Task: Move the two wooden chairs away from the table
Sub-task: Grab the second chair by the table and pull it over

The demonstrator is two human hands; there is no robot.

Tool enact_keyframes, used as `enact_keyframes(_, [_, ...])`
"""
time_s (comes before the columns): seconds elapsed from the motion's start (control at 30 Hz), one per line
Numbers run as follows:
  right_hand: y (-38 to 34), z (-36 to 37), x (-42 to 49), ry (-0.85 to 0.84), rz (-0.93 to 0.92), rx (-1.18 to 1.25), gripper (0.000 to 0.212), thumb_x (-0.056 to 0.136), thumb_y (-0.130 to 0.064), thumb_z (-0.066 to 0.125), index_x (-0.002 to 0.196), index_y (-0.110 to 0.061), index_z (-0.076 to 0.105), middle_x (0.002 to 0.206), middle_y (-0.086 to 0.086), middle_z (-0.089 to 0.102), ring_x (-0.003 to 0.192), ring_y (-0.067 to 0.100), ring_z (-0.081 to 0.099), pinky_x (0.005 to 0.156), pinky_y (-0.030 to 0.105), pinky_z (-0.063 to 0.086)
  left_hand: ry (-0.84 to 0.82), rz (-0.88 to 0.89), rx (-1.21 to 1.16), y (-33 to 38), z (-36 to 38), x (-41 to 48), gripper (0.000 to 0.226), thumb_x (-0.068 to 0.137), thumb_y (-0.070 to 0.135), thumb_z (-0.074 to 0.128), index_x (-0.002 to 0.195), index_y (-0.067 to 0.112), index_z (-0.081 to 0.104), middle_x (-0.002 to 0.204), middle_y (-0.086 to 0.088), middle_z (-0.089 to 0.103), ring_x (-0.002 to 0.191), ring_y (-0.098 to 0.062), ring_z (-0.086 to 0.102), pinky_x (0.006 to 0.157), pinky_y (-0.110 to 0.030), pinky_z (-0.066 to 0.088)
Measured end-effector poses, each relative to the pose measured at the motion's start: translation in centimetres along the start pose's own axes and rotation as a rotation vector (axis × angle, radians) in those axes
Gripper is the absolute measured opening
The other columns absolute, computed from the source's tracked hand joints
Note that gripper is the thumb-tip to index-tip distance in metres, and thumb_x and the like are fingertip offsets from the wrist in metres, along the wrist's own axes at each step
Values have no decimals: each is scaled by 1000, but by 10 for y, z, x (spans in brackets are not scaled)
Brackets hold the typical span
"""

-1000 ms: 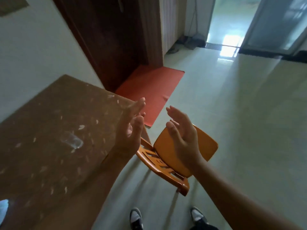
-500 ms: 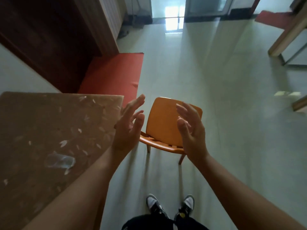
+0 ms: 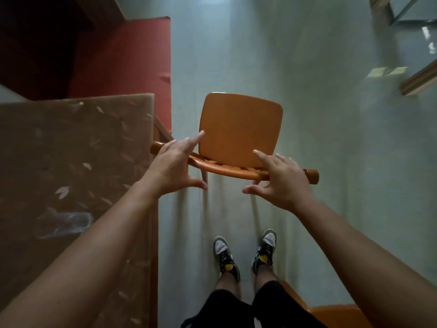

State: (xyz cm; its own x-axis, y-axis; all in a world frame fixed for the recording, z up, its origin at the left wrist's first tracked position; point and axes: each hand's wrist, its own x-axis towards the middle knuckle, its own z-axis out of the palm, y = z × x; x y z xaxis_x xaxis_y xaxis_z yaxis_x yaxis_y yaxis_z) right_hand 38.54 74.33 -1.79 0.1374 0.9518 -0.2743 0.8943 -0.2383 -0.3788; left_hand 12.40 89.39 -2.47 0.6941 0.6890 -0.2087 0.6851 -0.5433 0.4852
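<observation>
An orange wooden chair (image 3: pixel 240 129) stands on the pale floor just right of the table (image 3: pixel 71 162), its curved backrest rail toward me. My left hand (image 3: pixel 175 166) hovers over the left end of that rail, fingers spread, thumb below it. Over the rail's right end sits my right hand (image 3: pixel 283 178), also spread with the thumb underneath. Neither hand is closed around the rail. Part of a second orange chair (image 3: pixel 335 314) shows at the bottom right, behind my legs.
The table has a brown patterned cover under a clear sheet, with a clear plastic item (image 3: pixel 63 223) lying on it. A red mat (image 3: pixel 123 58) lies beyond the table by a dark doorway. Wooden furniture legs (image 3: pixel 418 79) stand at the far right. My feet (image 3: pixel 246 254) stand behind the chair.
Both hands have dropped from mid-air down onto the chair's backrest rail and spread wider apart. The view has tilted down, so the chair now sits square in front of me.
</observation>
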Motion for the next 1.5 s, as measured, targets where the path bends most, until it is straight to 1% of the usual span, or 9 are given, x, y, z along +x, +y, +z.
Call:
enact_keyframes(0.07, [1, 6, 3, -14, 21, -115, 89, 73, -77, 64, 146, -31, 41, 143, 1, 60, 135, 41, 49, 111, 58, 39, -62, 35, 199, -3, 5, 6, 118, 64, 58, 90, 158, 38, 21, 155, -5, 50, 148, -31, 37, 121, -50, 19])
enact_keyframes(0.17, [-2, 9, 15, -9, 78, -220, 52, 83, -48, 74, 129, -31, 58, 125, 0, 71, 120, 37, 60, 95, 48, 47, -91, 63, 349, -3, 4, 22, 76, 80, 36, 85, 146, 34, 47, 137, 0, 64, 133, -27, 55, 112, -47, 34])
enact_keyframes(0.3, [-8, 11, 17, 11, 61, -265, 3, 88, -25, 65, 89, -26, 62, 76, -2, 68, 61, 25, 56, 58, 31, 36, -125, 6, 460, 6, -2, 35, 29, 94, 23, 70, 120, 35, 66, 102, 6, 71, 97, -20, 67, 82, -36, 45])
enact_keyframes(0.43, [-5, 8, 16, 0, 27, -301, 5, 91, -19, 59, 88, -22, 59, 71, 0, 67, 53, 25, 54, 50, 31, 39, -180, -39, 519, 11, -1, 37, 18, 95, 15, 65, 96, 33, 66, 88, 8, 68, 80, -17, 65, 77, -34, 40])
enact_keyframes(0.57, [-2, 2, 11, -7, -27, -303, 3, 94, -18, 58, 92, -19, 56, 70, 2, 67, 55, 28, 64, 51, 35, 53, -197, -43, 518, 12, -2, 39, 21, 96, 12, 62, 94, 32, 66, 86, 9, 68, 82, -18, 65, 76, -34, 36])
enact_keyframes(0.93, [40, -63, 39, 83, -102, -383, 16, 90, -18, 61, 83, -18, 47, 70, 3, 67, 57, 31, 64, 57, 37, 54, -140, -61, 471, 62, -27, 80, 14, 92, 14, 65, 90, 28, 68, 75, 7, 56, 71, -20, 54, 69, -33, 37])
enact_keyframes(1.23, [66, -85, 47, 161, -226, -366, 27, 79, -13, 75, 73, -16, 50, 55, 3, 61, 39, 23, 42, 49, 27, 31, -82, -81, 465, 82, -29, 90, 9, 91, 19, 68, 91, 27, 69, 75, 6, 56, 68, -19, 51, 66, -32, 35])
enact_keyframes(1.33, [72, -101, 52, 136, -233, -353, 20, 87, -19, 68, 80, -16, 49, 67, 5, 66, 51, 31, 61, 52, 31, 37, -50, -80, 460, 90, -38, 95, 6, 90, 26, 72, 87, 28, 67, 75, 7, 60, 67, -17, 53, 67, -32, 39])
enact_keyframes(1.5, [78, -128, 59, 116, -249, -345, 13, 91, -23, 61, 88, -17, 50, 77, 3, 67, 63, 32, 66, 58, 39, 54, -28, -86, 468, 107, -57, 99, 8, 84, 22, 73, 85, 26, 66, 76, 5, 63, 71, -21, 60, 64, -32, 41])
